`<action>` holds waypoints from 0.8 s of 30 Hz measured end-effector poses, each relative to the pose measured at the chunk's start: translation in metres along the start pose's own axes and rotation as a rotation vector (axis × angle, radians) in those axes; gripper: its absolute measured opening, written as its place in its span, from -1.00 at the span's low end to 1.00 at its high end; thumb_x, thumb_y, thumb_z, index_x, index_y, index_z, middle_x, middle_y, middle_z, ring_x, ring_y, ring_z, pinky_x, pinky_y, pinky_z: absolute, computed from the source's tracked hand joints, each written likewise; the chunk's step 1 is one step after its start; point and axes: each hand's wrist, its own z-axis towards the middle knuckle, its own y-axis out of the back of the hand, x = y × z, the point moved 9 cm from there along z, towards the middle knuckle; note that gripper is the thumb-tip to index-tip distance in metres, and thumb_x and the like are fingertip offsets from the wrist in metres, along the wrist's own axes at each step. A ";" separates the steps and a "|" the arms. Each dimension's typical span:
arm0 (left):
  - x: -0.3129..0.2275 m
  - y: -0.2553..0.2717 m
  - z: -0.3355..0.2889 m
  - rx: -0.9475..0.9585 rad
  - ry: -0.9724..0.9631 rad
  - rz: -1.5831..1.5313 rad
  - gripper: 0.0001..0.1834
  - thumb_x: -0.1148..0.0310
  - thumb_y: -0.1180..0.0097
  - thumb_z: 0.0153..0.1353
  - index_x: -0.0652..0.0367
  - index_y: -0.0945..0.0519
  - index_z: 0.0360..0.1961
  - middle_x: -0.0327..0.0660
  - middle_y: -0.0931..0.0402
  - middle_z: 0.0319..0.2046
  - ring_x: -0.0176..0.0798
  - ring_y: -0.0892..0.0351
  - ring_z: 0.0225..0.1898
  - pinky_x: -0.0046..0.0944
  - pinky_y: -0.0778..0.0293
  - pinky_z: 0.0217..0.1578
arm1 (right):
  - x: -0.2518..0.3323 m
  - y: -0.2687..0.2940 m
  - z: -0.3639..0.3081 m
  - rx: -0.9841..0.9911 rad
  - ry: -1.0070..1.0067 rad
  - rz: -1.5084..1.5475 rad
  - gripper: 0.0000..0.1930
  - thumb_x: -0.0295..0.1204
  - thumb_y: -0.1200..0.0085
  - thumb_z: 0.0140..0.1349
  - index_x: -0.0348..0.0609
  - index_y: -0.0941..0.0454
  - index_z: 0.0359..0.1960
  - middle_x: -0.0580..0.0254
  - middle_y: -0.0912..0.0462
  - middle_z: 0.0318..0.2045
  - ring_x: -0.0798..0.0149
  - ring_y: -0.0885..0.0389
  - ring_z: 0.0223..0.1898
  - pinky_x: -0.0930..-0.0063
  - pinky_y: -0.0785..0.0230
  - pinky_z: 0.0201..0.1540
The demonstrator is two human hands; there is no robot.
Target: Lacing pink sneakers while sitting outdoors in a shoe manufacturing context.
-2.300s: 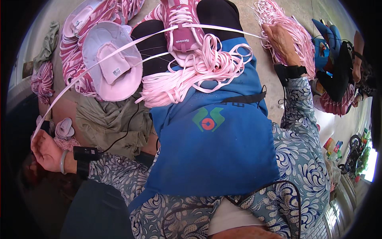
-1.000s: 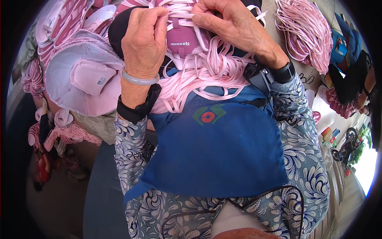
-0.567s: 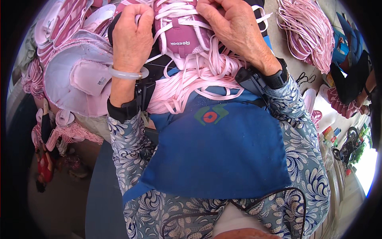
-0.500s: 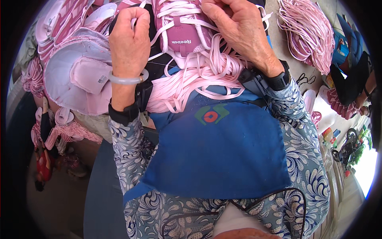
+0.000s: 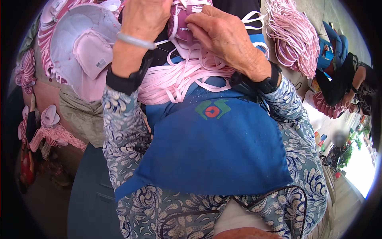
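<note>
A dark pink sneaker (image 5: 181, 31) with white laces (image 5: 182, 3) lies across my lap at the top of the view, toe end cut off. My right hand (image 5: 230, 38) is bent over it, thumb and fingertips closed at the sneaker's tongue. Beside the sneaker's left edge, my left hand (image 5: 145, 18) wears a pale bangle; its fingers run out past the upper edge, so their grip is hidden. A bunch of pale pink laces (image 5: 175, 77) lies on my blue apron (image 5: 223, 155), just below the sneaker.
To the left stand pale pink and white shoe parts (image 5: 93, 53). A thick bundle of pink laces (image 5: 294, 40) hangs at the right. Farther right, another person's hands (image 5: 350, 101) hold pink pieces. More pink pieces (image 5: 51, 127) lie at lower left.
My left hand has moved up and right toward the sneaker. My right hand has come inward onto its tongue. The whole view has shifted, with the sneaker higher in the picture.
</note>
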 end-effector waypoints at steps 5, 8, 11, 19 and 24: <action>0.010 -0.008 -0.004 -0.016 0.316 -0.106 -0.89 0.51 -0.09 0.05 0.27 -0.40 -0.47 -0.06 -0.39 -0.60 0.00 -0.43 -0.51 -0.18 -0.36 -0.45 | -0.011 -0.005 0.003 -0.102 0.022 -0.057 -0.80 -0.41 0.00 0.14 -0.16 -0.43 -0.21 -0.02 -0.49 -0.47 -0.07 -0.52 -0.54 0.16 -0.38 -0.51; 0.005 -0.010 -0.018 -0.072 0.289 -0.096 -0.87 0.48 -0.07 0.09 0.27 -0.37 -0.47 -0.09 -0.37 -0.60 -0.04 -0.38 -0.53 -0.19 -0.34 -0.47 | -0.023 -0.004 0.000 -0.139 -0.094 -0.151 -0.80 -0.41 -0.01 0.13 -0.15 -0.43 -0.20 -0.01 -0.50 -0.47 -0.09 -0.52 -0.55 0.14 -0.38 -0.52; 0.023 -0.047 -0.054 0.092 0.412 -0.259 -0.79 0.36 -0.21 -0.01 0.24 -0.46 -0.48 -0.05 -0.47 -0.52 0.04 -0.51 -0.45 -0.14 -0.45 -0.37 | -0.027 -0.015 0.009 -0.050 -0.169 -0.272 -0.82 -0.40 0.00 0.16 -0.17 -0.44 -0.22 0.00 -0.50 -0.47 -0.06 -0.53 -0.51 0.16 -0.37 -0.50; 0.026 -0.073 -0.058 0.248 0.449 -0.172 -0.77 0.38 -0.18 -0.10 0.26 -0.45 -0.44 -0.01 -0.50 -0.40 0.10 -0.53 -0.31 -0.08 -0.45 -0.21 | -0.044 -0.018 0.018 -0.155 -0.084 -0.359 -0.81 -0.30 0.02 0.16 -0.12 -0.56 -0.36 0.04 -0.60 -0.35 -0.03 -0.61 -0.46 0.14 -0.44 -0.40; 0.033 -0.077 -0.058 0.216 0.515 -0.234 -0.80 0.40 -0.17 -0.14 0.25 -0.45 -0.48 0.03 -0.53 -0.44 0.11 -0.54 -0.32 -0.07 -0.45 -0.21 | -0.046 -0.012 0.019 -0.140 -0.121 -0.392 -0.83 -0.35 0.01 0.12 -0.17 -0.55 -0.40 0.05 -0.60 -0.43 -0.02 -0.61 -0.46 0.16 -0.44 -0.41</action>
